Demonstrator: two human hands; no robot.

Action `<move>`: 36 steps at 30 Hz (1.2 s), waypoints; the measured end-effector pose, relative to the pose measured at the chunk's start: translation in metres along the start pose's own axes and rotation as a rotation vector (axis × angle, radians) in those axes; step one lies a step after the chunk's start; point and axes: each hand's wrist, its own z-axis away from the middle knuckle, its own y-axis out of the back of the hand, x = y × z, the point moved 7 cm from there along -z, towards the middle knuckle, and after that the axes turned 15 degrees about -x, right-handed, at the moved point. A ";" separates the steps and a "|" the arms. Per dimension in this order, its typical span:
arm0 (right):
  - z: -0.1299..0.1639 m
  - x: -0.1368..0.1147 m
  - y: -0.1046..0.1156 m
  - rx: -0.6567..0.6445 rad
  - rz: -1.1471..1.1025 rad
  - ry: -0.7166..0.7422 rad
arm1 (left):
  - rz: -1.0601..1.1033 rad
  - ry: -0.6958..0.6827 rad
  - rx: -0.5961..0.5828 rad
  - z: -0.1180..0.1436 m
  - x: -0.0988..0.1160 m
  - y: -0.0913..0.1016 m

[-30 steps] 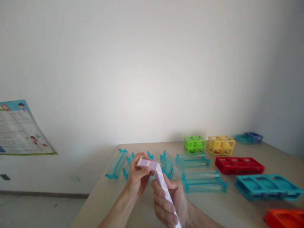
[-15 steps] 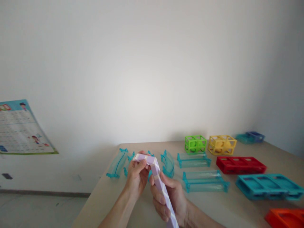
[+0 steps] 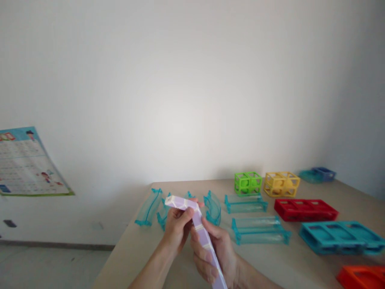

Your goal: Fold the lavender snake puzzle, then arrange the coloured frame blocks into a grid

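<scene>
A lilac-and-white snake puzzle (image 3: 205, 237) is held up above the table, bent at a corner, with a short arm pointing left and a long straight part running down toward me. My left hand (image 3: 177, 225) pinches the short arm near the bend, thumb on top. Around the long part, just below the bend, my right hand (image 3: 215, 251) wraps its fingers, thumb along the side. The puzzle's lower end runs out of view at the bottom. Behind the hands lie clear teal curved track pieces (image 3: 213, 208), partly hidden by them.
Clear teal straight tracks (image 3: 260, 230) lie to the right. Beyond them stand a green frame block (image 3: 248, 183), a yellow one (image 3: 281, 184), a red one (image 3: 306, 210), a teal one (image 3: 341, 237) and an orange one (image 3: 362, 277). A poster (image 3: 30, 164) hangs on the left wall.
My left hand has slid along the short arm toward the bend, so more of the arm's left end shows. My right hand keeps its grip on the long part.
</scene>
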 end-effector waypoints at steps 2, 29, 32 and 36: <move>0.000 0.000 0.001 0.005 0.000 -0.009 | -0.020 -0.003 0.022 0.000 0.001 0.001; -0.002 -0.004 0.016 0.065 0.092 -0.027 | -0.070 -0.026 0.095 -0.001 -0.001 0.007; -0.003 -0.003 0.015 0.066 0.092 -0.018 | -0.069 -0.027 0.110 0.000 -0.001 0.007; -0.004 -0.001 0.017 0.123 0.115 0.012 | -0.093 -0.027 0.145 0.002 -0.004 0.009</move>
